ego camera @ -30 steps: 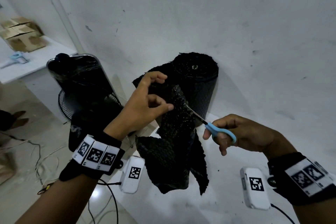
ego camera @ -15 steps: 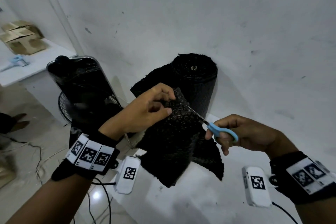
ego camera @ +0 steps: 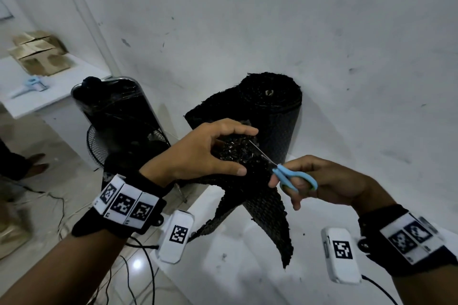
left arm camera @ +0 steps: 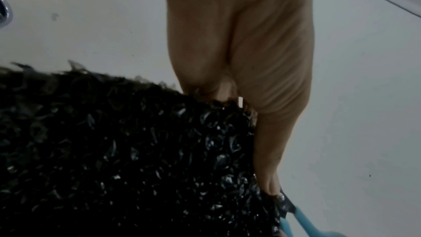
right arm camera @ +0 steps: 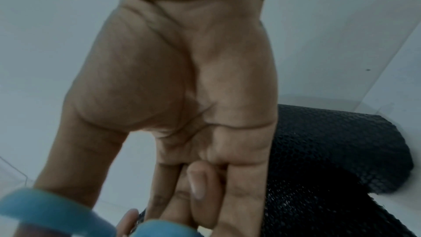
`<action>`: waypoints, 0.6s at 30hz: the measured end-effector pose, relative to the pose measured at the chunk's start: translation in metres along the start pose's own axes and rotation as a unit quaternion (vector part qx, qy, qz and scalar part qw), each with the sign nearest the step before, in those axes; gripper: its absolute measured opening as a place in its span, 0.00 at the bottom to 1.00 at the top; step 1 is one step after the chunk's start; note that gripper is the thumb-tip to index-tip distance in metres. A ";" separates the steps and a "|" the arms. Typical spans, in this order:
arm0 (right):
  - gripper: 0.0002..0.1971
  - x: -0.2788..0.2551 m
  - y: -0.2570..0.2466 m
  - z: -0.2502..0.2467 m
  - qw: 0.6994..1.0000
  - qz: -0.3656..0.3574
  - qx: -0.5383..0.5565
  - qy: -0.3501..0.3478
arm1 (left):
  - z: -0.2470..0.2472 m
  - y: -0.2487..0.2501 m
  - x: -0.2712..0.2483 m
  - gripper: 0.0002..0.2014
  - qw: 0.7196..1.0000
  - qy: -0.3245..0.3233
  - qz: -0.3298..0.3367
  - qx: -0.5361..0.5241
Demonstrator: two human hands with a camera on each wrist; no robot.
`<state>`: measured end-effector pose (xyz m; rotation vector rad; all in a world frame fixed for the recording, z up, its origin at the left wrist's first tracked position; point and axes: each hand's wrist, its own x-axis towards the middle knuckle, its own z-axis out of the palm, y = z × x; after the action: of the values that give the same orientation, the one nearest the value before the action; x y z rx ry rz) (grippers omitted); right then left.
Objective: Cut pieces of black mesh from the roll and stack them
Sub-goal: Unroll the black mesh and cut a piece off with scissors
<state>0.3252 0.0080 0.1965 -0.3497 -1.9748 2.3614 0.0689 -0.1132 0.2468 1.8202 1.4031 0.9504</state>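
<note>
My left hand [ego camera: 198, 153] pinches the mesh flap [ego camera: 245, 156] off the upright roll [ego camera: 277, 116] by the wall. Right hand [ego camera: 319, 181] grips blue scissors [ego camera: 292, 177], blades in the flap's edge. Cut tails hang over the worktop [ego camera: 247, 267].

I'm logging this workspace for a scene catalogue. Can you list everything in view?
mesh roll: one, black, upright against the wall
mesh piece: one, black, hanging from the left hand
scissors: one, blue handles, blades in the mesh
fan: one, black, left of the roll
cardboard boxes: several, brown, far-left white ledge
blue tool: one, same ledge
cables: black, on the floor
left hand: grips the mesh piece
right hand: holds the scissors
</note>
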 end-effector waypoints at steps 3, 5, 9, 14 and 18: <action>0.17 0.003 0.003 0.003 1.000 -0.004 -0.005 0.015 | -0.002 0.000 -0.003 0.33 1.000 0.011 -0.002 -0.006; 0.18 0.004 0.005 0.005 1.000 -0.006 0.006 0.008 | -0.002 0.001 -0.005 0.34 1.000 0.019 -0.003 -0.015; 0.23 0.008 0.004 0.008 1.000 -0.018 0.022 -0.002 | 0.001 0.003 -0.008 0.36 0.999 0.015 -0.013 -0.028; 0.23 0.009 0.003 0.007 1.000 -0.015 -0.016 0.004 | 0.001 0.006 -0.011 0.39 0.999 0.001 -0.028 -0.042; 0.23 0.006 -0.002 0.007 1.000 -0.012 -0.003 -0.015 | 0.000 0.009 -0.013 0.40 0.998 0.005 -0.030 -0.054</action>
<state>0.3178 0.0023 0.1987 -0.2910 -1.9885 2.3594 0.0709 -0.1276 0.2520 1.6876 1.3767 0.9862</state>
